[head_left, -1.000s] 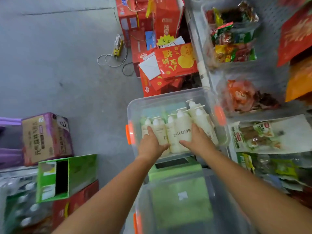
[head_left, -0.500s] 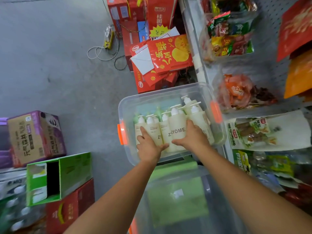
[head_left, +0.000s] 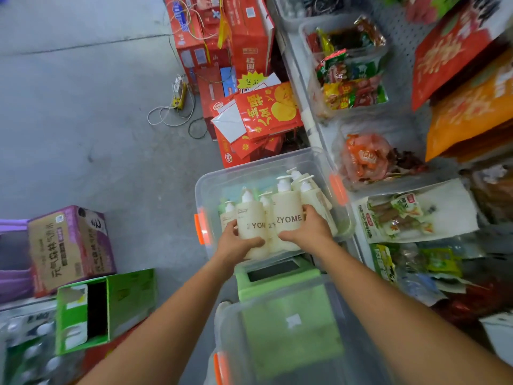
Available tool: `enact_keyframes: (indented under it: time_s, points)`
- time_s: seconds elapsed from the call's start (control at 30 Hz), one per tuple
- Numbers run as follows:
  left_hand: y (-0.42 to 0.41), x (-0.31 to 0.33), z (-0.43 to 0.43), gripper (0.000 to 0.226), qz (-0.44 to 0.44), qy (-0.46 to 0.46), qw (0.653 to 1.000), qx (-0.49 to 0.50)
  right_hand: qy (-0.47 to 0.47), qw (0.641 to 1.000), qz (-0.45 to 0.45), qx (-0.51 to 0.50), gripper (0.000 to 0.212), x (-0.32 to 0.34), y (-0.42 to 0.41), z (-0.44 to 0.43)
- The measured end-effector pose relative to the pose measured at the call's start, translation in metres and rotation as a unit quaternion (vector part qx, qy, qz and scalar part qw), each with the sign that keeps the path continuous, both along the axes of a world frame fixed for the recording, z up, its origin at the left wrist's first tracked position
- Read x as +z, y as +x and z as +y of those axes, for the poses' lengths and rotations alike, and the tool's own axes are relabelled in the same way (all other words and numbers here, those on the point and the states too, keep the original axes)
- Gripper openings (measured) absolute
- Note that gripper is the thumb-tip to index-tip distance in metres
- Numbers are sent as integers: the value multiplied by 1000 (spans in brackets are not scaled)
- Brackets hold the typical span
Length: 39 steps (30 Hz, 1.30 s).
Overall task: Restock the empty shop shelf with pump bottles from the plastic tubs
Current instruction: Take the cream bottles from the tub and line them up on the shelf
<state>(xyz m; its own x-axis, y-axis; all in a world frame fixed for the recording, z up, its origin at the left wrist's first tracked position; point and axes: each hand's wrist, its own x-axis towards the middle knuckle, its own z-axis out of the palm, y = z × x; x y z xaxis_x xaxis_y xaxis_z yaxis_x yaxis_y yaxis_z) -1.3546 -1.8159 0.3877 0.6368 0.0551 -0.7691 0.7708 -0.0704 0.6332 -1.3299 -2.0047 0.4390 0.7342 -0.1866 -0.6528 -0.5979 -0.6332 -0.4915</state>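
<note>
Fig.: both hands inside the far tub. L hand wraps the lower body of the left bottle. R hand wraps the right bottle. The two bottles stand upright and touch.

Handling (judged): prob. full, so fairly heavy. Stiff, smooth plastic, likely slippery. Pump heads are the weak pt, so grip mid-body.

Room: tub walls close at both sides, more bottles packed behind. Lift straight up, and mind the shelf edge at R.

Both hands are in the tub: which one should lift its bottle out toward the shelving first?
Probably right: the right hand grips the ZYOME bottle on the side nearest the shelving; the left hand holds a second bottle farther off.
</note>
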Motion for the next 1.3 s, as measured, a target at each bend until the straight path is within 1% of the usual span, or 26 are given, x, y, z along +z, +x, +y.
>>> enact_keyframes:
  time_s: [0.07,0.2,0.3,0.4,0.43,0.53,0.7,0.77,0.87,0.9,0.97,1.0,1.1,1.13,1.17,1.23,1.3]
  points:
    - [-5,20,3,75,-13,-45,999,1,23,999,-27,-16,84,22,-6,-6]
    - [-19,73,6,92,-54,-129,990,-20,58,993,-92,-36,87,85,-23,-20]
    - [-32,120,3,88,-89,-175,980,-39,80,986,-137,-47,87,138,-42,-31]
    - [-44,170,-5,81,-127,-202,970,-53,98,977,-179,-58,94,189,-66,-38]
    - [-47,186,-10,82,-138,-208,966,-63,100,975,-191,-61,95,205,-74,-40]
    - [-53,230,-20,95,-171,-225,954,-99,91,966,-231,-70,94,252,-101,-43]
    - [-66,292,-26,100,-216,-237,929,-184,56,951,-282,-112,87,314,-161,-46]
    - [-74,315,-28,98,-231,-252,914,-220,50,943,-297,-143,88,333,-189,-48]
    - [-90,349,-35,87,-259,-267,885,-280,33,931,-319,-177,91,361,-232,-52]
    - [-95,359,-39,87,-264,-273,877,-295,28,927,-325,-186,92,370,-246,-54]
    - [-110,380,-51,96,-261,-292,863,-319,18,917,-340,-209,94,386,-276,-60]
    - [-118,389,-58,96,-262,-298,856,-330,7,912,-349,-217,96,394,-292,-65]
    - [-150,419,-86,78,-267,-323,833,-361,-16,897,-366,-246,94,418,-340,-81]
    - [-162,429,-96,79,-266,-332,824,-373,-25,891,-376,-255,93,425,-356,-87]
    - [-173,436,-107,85,-263,-340,817,-384,-31,884,-384,-265,94,432,-373,-93]
    - [-200,451,-131,103,-255,-364,796,-410,-44,871,-399,-283,99,442,-409,-106]
    - [-229,462,-159,108,-261,-376,776,-435,-48,857,-410,-307,103,452,-450,-119]
